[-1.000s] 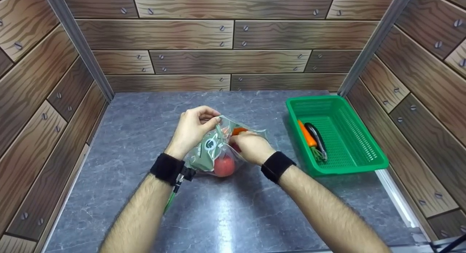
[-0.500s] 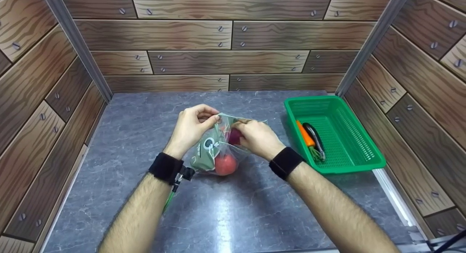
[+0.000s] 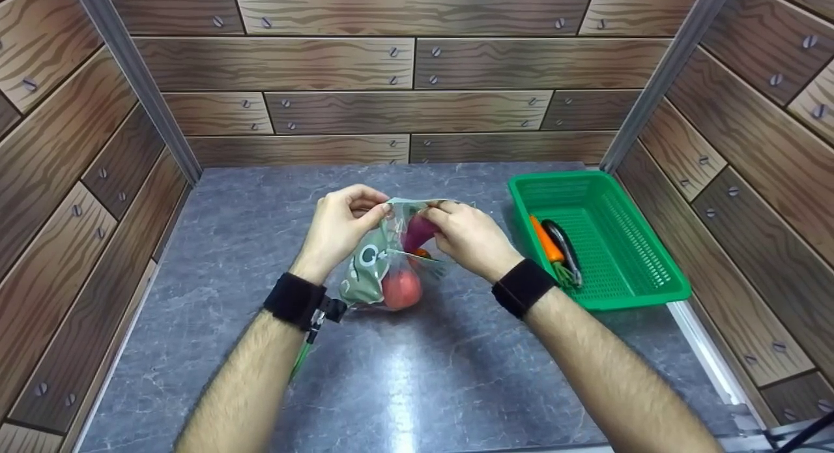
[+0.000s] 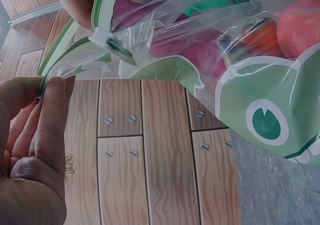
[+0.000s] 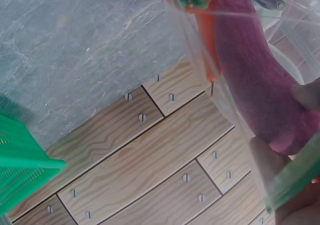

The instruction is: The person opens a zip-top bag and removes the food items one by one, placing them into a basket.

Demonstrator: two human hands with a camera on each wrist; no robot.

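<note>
My left hand [image 3: 339, 221] pinches the zip edge of a clear zip bag [image 4: 280, 105] printed with a green cartoon face. A white slider [image 4: 101, 37] sits on the zip in the left wrist view. At the bag's mouth, my right hand [image 3: 475, 238] grips one end of a purple sweet potato [image 5: 250, 60] between thumb and fingers. The sweet potato slants down inside the bag. Beside it in there, the right wrist view shows a carrot [image 5: 206, 40] with a green top. A round red fruit [image 3: 401, 290] fills the bag's lower part.
To the right stands a green plastic basket [image 3: 642, 244]. Inside it a carrot [image 3: 546, 238] and a dark eggplant [image 3: 565, 251] lie along the left side. Wood-patterned walls [image 3: 280, 63] close off the back and sides of the grey tabletop [image 3: 260, 199].
My right hand has risen out of the bag's mouth and shifted right, bringing the sweet potato's end up into view. The bag's rim has lifted slightly, while my left hand stays almost in place.
</note>
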